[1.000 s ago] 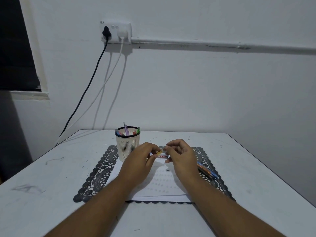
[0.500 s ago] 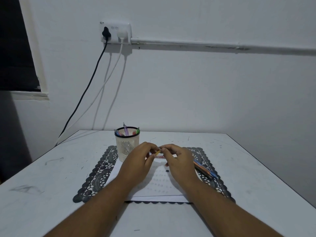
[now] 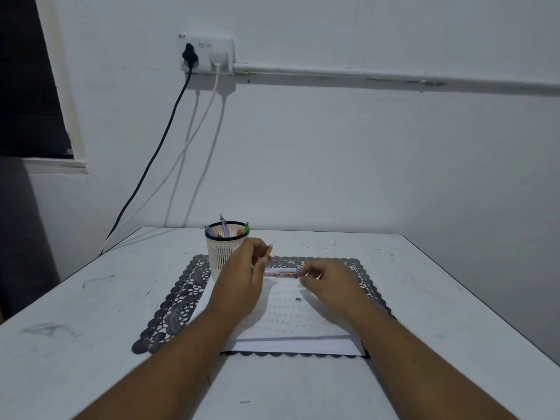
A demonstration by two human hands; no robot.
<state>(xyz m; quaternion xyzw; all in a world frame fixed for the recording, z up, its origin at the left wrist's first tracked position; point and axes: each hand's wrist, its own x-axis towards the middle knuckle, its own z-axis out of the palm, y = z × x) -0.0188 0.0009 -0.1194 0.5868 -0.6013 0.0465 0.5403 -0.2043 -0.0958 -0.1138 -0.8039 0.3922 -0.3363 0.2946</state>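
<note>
My left hand (image 3: 242, 280) grips a thin orange pen (image 3: 268, 251), whose end sticks up past the fingers, just right of the pen cup. A red and clear tube (image 3: 280, 272) with a blue end lies across the top of the white paper (image 3: 291, 325) between my hands. My right hand (image 3: 330, 283) hovers low over the paper with curled fingers, its fingertips next to the tube's blue end. Whether it pinches anything is hidden. A small dark piece (image 3: 297, 298) lies on the paper.
A white slotted pen cup (image 3: 222, 253) with several coloured pens stands at the back left of the black lace mat (image 3: 175, 301). The mat lies on a white table (image 3: 91, 313) against a wall. Black and white cables (image 3: 157, 153) hang from a socket.
My hands were pinched together over the tube; now they have parted. The left hand rose toward the cup with the orange pen, and the right hand moved right.
</note>
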